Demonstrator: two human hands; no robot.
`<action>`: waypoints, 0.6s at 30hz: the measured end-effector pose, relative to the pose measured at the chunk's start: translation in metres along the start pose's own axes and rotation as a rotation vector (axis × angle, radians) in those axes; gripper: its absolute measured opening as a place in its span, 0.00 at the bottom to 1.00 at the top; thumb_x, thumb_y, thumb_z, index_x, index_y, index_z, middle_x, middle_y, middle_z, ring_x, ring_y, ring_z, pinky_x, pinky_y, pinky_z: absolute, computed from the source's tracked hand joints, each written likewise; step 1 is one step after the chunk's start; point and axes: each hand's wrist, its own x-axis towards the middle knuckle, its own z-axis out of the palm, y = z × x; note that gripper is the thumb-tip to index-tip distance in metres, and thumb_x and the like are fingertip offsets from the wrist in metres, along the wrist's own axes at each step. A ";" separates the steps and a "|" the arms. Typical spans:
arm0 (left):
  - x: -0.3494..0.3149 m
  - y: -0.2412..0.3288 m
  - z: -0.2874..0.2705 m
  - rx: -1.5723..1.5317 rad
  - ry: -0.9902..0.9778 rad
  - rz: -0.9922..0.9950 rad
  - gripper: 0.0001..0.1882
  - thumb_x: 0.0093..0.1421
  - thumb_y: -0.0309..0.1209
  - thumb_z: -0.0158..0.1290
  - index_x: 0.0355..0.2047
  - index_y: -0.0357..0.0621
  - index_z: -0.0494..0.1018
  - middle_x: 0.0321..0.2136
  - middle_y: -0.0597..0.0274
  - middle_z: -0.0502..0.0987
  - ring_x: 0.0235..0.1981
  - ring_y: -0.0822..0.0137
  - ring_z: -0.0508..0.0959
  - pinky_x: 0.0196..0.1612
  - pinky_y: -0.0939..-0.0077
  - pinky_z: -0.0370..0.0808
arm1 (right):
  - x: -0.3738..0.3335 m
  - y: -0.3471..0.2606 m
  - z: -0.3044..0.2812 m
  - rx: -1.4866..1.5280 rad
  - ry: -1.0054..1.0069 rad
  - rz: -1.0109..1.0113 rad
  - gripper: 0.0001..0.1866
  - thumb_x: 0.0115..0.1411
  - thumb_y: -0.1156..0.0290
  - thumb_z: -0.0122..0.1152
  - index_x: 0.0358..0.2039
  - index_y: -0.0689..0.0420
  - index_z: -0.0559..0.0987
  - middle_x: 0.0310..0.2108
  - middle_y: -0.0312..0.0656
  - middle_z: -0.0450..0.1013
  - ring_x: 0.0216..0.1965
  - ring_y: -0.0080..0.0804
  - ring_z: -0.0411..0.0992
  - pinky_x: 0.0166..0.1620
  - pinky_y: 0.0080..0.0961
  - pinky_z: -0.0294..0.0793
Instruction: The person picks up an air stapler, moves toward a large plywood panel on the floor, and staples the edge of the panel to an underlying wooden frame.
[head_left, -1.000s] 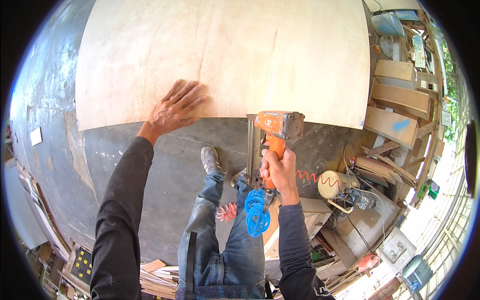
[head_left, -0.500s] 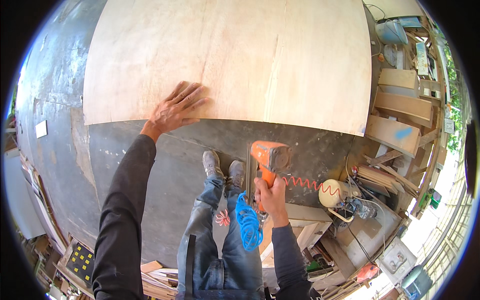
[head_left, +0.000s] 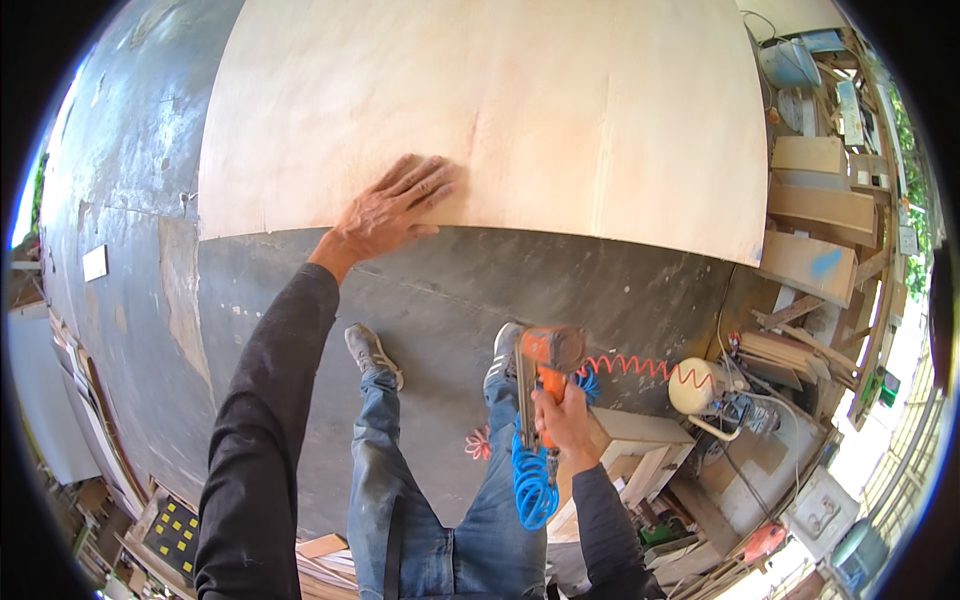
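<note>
A large pale plywood sheet [head_left: 540,110] covers the far middle of the view. My left hand [head_left: 395,208] lies flat near its close edge, fingers stretched out and a little apart. In my right hand [head_left: 566,420], fingers wrapped round the grip, is an orange air nail gun [head_left: 553,350]. It is held low, in front of my right leg and short of the sheet. Blue coiled air hose [head_left: 535,492] hangs by the gun. A red coiled hose [head_left: 640,368] stretches rightward from the gun toward a cream compressor tank [head_left: 690,386].
My shoes [head_left: 370,352] stand apart on the dark grey floor [head_left: 450,290]. Wooden boxes [head_left: 805,262] and boards line the right side. A wooden cabinet [head_left: 640,428] stands by my right arm. Wood strips [head_left: 325,546] lie near my legs. A white square [head_left: 95,263] is at left.
My feet have moved apart. My right hand has lowered the nail gun closer to me. My left hand stays on about the same part of the sheet while the view has shifted.
</note>
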 end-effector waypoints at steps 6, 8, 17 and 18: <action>-0.078 -0.054 -0.028 0.116 -0.043 -0.108 0.42 0.61 0.51 0.54 0.72 0.60 0.53 0.74 0.65 0.51 0.74 0.64 0.49 0.77 0.57 0.46 | 0.003 -0.026 0.078 0.228 0.105 -0.055 0.06 0.63 0.77 0.56 0.39 0.63 0.74 0.16 0.30 0.65 0.13 0.16 0.62 0.17 0.20 0.64; -0.103 -0.072 -0.037 0.117 -0.031 -0.138 0.43 0.60 0.49 0.56 0.73 0.60 0.53 0.74 0.65 0.51 0.74 0.63 0.50 0.77 0.56 0.46 | 0.006 -0.033 0.110 0.254 0.113 -0.067 0.06 0.63 0.77 0.56 0.39 0.63 0.74 0.17 0.30 0.65 0.13 0.16 0.62 0.17 0.20 0.65; -0.116 -0.091 -0.037 0.109 0.029 -0.046 0.43 0.57 0.41 0.61 0.71 0.51 0.57 0.73 0.56 0.53 0.74 0.57 0.52 0.75 0.53 0.49 | 0.007 -0.036 0.193 0.192 0.086 -0.161 0.06 0.62 0.74 0.61 0.36 0.63 0.75 0.18 0.32 0.69 0.16 0.16 0.66 0.18 0.21 0.65; -0.117 -0.090 -0.036 0.120 0.042 -0.041 0.42 0.57 0.41 0.62 0.70 0.51 0.58 0.72 0.56 0.54 0.73 0.57 0.53 0.75 0.53 0.51 | 0.005 -0.039 0.192 0.170 0.085 -0.150 0.07 0.62 0.74 0.61 0.35 0.63 0.75 0.18 0.33 0.69 0.16 0.17 0.66 0.18 0.21 0.65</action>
